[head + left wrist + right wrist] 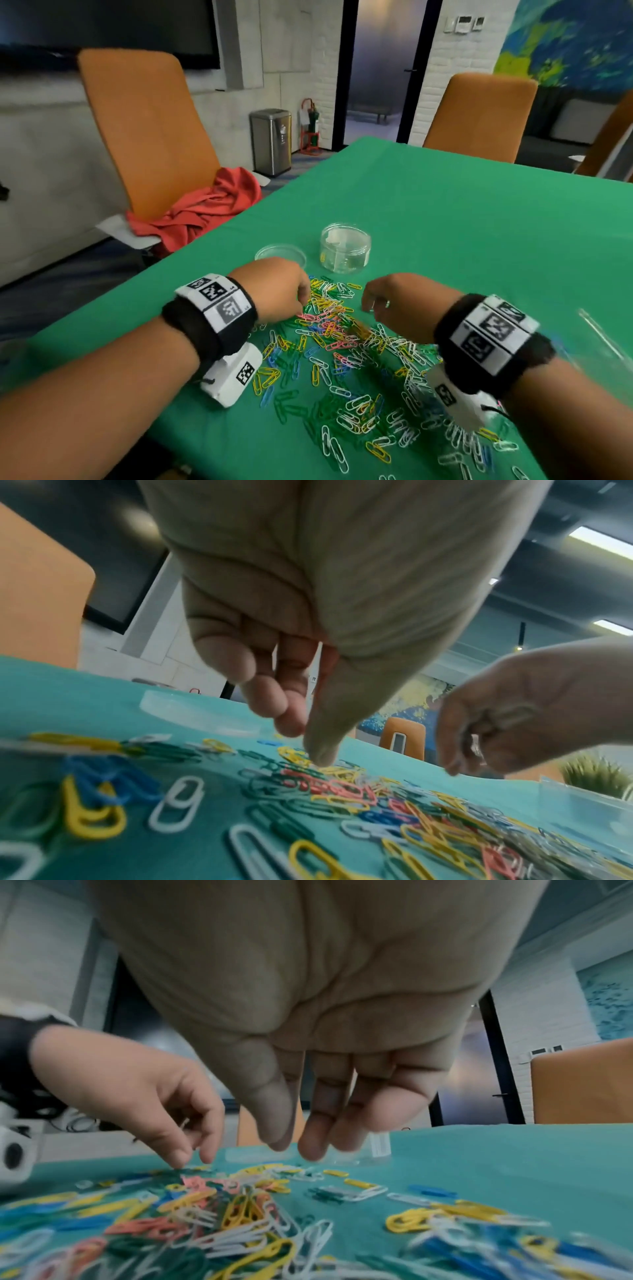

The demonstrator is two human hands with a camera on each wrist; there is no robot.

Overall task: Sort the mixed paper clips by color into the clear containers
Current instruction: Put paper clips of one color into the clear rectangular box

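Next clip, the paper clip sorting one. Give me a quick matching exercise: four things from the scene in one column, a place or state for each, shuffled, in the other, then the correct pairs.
Things
1. clear round container
2. clear lid
3. left hand
4. red cloth

Places or states
A. draped over the seat of an orange chair
B. lying flat on the green tablecloth, left of the container
C. fingertips down at the far edge of the paper clip pile
D. standing upright and open beyond the pile

Pairs: 1-D, 2-B, 3-C, 4-A
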